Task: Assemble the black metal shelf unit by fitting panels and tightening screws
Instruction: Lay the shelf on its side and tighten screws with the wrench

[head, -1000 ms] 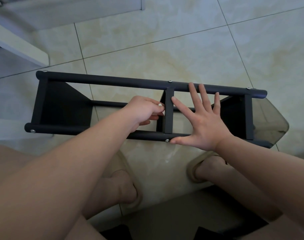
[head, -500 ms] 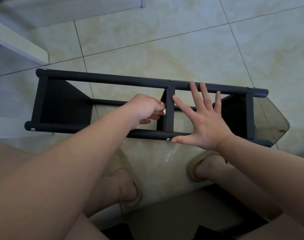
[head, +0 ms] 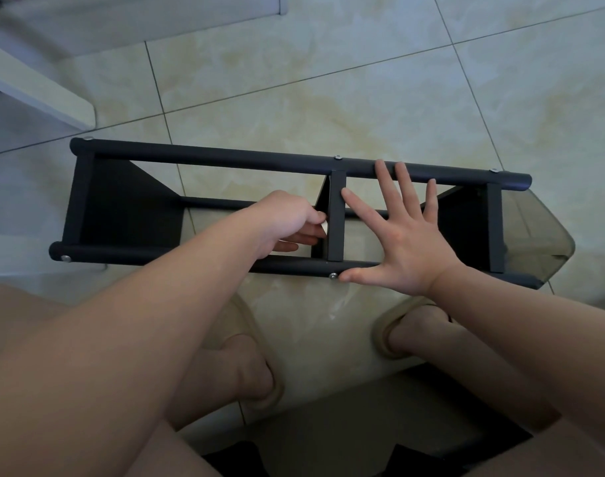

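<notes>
Shelf (head: 122,201) is lying on its side on the floor (head: 294,80) at 12 o'clock, running 9 to 3. Right hand (head: 404,242) is spreading wide and flat, spanning both rails (head: 225,160), thumb beside a screw (head: 333,276). Left hand (head: 284,218) is curling at the middle panel (head: 336,218); I cannot tell its hold. I'm judging the frame stiff, lightish and slick-painted, with the rails offering the best grip. No containers are showing.
</notes>
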Demonstrator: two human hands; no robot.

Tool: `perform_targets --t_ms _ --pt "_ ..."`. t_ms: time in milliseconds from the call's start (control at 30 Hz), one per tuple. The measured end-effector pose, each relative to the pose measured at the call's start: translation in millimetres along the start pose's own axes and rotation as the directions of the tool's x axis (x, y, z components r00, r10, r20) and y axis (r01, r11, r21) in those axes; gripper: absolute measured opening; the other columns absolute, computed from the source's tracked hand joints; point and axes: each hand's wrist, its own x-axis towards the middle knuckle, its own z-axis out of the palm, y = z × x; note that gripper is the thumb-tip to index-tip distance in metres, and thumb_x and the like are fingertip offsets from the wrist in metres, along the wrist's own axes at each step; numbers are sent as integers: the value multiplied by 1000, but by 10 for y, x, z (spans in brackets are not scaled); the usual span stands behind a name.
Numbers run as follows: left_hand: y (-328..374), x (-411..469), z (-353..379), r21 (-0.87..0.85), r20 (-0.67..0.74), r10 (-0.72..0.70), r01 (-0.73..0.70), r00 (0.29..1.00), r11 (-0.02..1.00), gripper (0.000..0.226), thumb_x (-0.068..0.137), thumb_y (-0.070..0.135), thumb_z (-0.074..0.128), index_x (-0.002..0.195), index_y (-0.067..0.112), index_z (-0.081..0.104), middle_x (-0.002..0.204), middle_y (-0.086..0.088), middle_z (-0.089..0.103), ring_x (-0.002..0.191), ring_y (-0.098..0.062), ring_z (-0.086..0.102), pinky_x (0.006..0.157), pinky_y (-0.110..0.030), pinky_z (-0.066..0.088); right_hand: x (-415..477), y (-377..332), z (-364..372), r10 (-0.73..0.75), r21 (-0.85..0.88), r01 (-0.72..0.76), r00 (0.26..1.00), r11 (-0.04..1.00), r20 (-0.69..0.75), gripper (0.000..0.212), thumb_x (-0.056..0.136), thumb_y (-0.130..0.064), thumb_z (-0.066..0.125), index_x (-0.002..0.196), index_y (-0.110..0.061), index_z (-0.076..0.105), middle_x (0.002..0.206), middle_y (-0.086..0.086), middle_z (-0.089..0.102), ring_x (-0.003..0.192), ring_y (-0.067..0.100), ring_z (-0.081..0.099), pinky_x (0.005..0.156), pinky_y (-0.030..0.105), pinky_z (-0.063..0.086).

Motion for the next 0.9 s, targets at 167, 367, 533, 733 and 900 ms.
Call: perform_targets --t_ms 167,367,533,733,900 --pt "-6 -7 3 4 4 0 0 1000 1000 17 96 27 62 104 15 70 80 6 77 82 -8 72 82 -33 50 -1 -6 -10 -3 0 3 1000 1000 2 112 67 -101 29 160 -44 4 169 10 -17 153 36 -22 116 73 -8" --pt "2 4 -19 26 9 10 -10 1000 1000 10 98 23 60 95 17 68 64 10 72 81 -8 69 78 -31 49 -3 -8 -16 -1 7 1 1000 1000 6 113 67 -101 30 161 -44 4 169 10 -17 153 36 -22 116 72 -9" --pt "-5 7 -71 88 34 27 -30 999 996 13 99 21 57 95 16 68 68 10 73 84 -9 68 80 -30 49 -4 -6 -10 -8 6 8 1000 1000 -2 112 67 -102 25 160 -45 3 169 10 -17 153 36 -21 116 72 -9" --pt "-11 -6 -137 192 44 59 -66 997 979 15 99 17 57 89 16 69 69 11 74 83 -8 67 81 -30 49 -1 -7 -3 -15 10 15 1000 1000 -18 110 68 -102 24 160 -45 3 169 10 -16 154 36 -20 116 72 -9" --pt "-15 -37 -196 309 84 87 -108 993 945 18 100 17 57 86 19 69 75 12 73 84 -7 65 80 -30 48 0 -3 3 -15 8 15 1000 1000 -20 111 68 -102 26 160 -44 4 169 10 -16 154 36 -20 116 72 -8"
